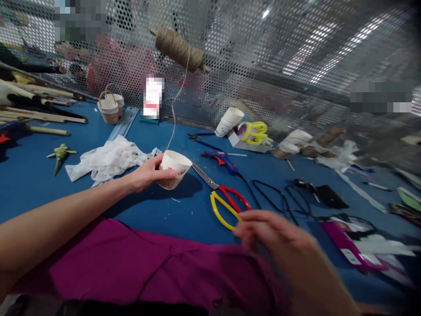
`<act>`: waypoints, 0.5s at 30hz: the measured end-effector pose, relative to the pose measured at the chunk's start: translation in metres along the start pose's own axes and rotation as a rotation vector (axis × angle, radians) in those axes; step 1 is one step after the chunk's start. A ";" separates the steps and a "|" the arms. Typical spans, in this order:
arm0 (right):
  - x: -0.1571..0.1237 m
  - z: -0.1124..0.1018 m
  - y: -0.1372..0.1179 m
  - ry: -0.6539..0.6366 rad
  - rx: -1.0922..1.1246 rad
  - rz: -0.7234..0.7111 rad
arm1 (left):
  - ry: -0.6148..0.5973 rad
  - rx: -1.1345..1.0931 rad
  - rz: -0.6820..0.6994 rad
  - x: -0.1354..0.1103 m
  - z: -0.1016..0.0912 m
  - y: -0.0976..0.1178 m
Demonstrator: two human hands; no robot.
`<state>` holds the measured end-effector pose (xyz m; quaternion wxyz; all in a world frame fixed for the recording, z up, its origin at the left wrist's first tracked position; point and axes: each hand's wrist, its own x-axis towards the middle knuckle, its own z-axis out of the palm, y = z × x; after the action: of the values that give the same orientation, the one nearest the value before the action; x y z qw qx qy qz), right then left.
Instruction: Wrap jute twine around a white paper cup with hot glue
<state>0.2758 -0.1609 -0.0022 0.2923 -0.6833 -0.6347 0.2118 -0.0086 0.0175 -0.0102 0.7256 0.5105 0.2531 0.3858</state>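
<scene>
My left hand (149,174) is wrapped around a paper cup (177,162), white with a reddish print, tilted with its mouth up and to the right. Brown twine covers the cup's lower part. From there a strand of twine (174,112) runs up to a spool of twine (179,47). My right hand (263,230) is smeared by motion at the yellow handle of the scissors (213,186); whether it grips that handle I cannot make out. The scissors have one red and one yellow handle, and their blades point toward the cup.
Beyond the scissors lie a blue glue gun (222,160) with a black cord and pliers (200,138). Stacked paper cups (229,120) and a yellow-handled tool (258,134) stand near the mesh. White cloth (107,160) and small twine baskets (108,109) are on the left.
</scene>
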 end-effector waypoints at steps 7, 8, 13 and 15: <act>0.069 0.053 -0.077 -0.262 -0.093 -0.257 | 0.155 -0.038 0.082 0.003 0.002 -0.004; 0.074 0.059 -0.081 -0.283 -0.136 -0.286 | 0.157 -0.035 0.085 0.003 0.001 -0.004; 0.094 0.090 -0.090 -0.310 -0.305 -0.334 | 0.137 0.003 0.074 0.003 0.000 -0.007; 0.096 0.098 -0.092 -0.316 -0.309 -0.343 | 0.135 0.006 0.074 0.003 -0.001 -0.007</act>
<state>0.1531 -0.0505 -0.0051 0.1137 -0.5609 -0.8035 0.1636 -0.0055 0.0189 -0.0172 0.6907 0.4942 0.2836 0.4453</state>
